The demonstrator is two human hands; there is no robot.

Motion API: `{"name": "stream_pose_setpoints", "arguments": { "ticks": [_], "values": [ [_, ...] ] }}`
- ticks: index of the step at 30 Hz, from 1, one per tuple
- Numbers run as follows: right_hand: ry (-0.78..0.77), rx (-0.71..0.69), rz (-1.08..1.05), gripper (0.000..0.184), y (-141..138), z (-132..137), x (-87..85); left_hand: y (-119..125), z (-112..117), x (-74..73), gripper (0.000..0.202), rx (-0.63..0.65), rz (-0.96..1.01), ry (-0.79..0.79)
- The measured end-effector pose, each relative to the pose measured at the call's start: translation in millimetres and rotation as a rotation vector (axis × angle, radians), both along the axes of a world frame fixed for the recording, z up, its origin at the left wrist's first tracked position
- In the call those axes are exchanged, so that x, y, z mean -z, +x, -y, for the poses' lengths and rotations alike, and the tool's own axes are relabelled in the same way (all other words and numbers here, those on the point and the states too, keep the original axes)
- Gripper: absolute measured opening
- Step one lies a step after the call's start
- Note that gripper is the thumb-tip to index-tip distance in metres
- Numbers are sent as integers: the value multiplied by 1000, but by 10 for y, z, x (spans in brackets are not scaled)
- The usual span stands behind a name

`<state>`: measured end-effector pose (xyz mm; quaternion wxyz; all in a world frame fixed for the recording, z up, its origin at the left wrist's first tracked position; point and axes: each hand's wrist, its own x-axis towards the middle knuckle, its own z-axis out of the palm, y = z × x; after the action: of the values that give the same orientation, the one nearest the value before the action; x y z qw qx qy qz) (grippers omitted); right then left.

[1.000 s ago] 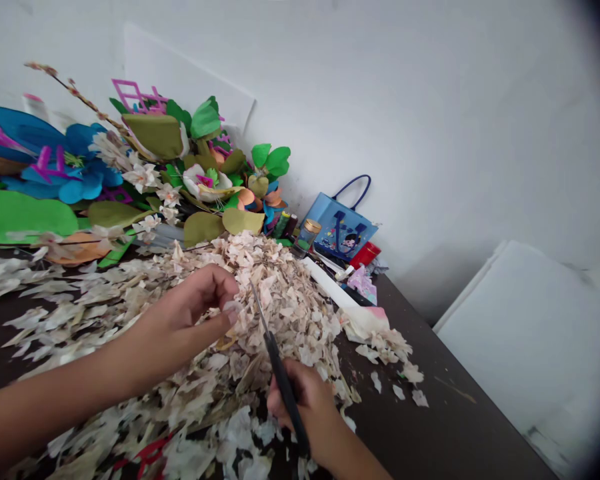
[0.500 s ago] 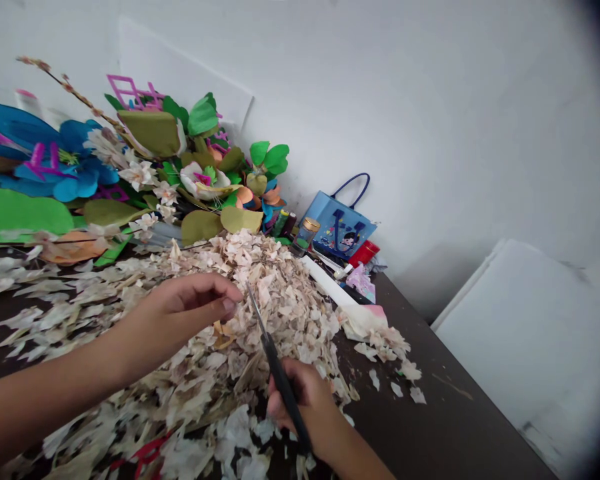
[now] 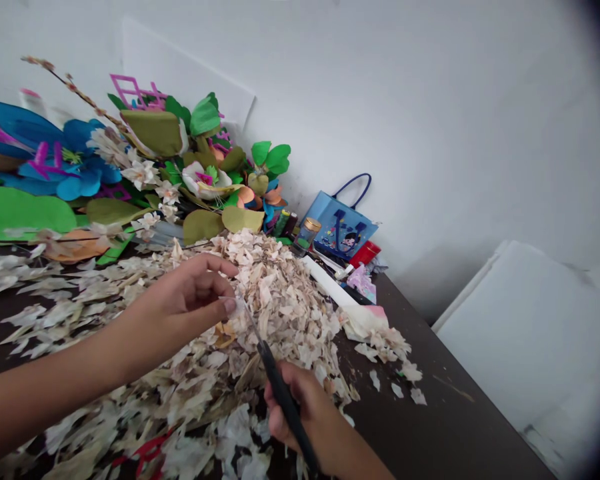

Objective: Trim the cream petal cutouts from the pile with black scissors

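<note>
My left hand (image 3: 193, 293) is closed in a pinch, thumb against fingers. A small thin whitish petal piece (image 3: 239, 305) shows at its fingertips. In my right hand (image 3: 310, 407) are black-handled scissors (image 3: 279, 387), their narrow blades pointing up and left to the piece. Whether the blades touch it, I cannot tell. Beneath both hands spreads a big pile of pale, dry petal-like scraps (image 3: 285, 300). A curled orange-brown scrap (image 3: 225, 335) lies in the pile below my left fingertips.
Coloured artificial flowers (image 3: 85, 163) and leaves crowd the back left. Behind the pile stand a gold-lidded jar (image 3: 308, 233) and a blue bag (image 3: 343, 223). A red box (image 3: 365, 253) is beside the bag. White boards (image 3: 515, 320) lean at the right, past the dark table's edge (image 3: 460, 340).
My left fingers have curled more, and the whitish piece now shows at their tips. The scissors have shifted slightly left and down, their blades closer to my left fingertips.
</note>
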<state>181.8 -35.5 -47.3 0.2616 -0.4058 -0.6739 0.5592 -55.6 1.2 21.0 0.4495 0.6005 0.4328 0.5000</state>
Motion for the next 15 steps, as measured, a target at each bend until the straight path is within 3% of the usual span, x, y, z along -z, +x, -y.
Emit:
{"name": "stream_pose_setpoints", "arguments": {
  "ticks": [10, 15],
  "values": [
    [-161, 42, -87, 39, -62, 18, -75, 28, 50, -57, 31, 0, 11, -17],
    [-159, 61, -80, 39, -46, 4, -68, 2, 21, -37, 32, 43, -42, -15]
  ]
}}
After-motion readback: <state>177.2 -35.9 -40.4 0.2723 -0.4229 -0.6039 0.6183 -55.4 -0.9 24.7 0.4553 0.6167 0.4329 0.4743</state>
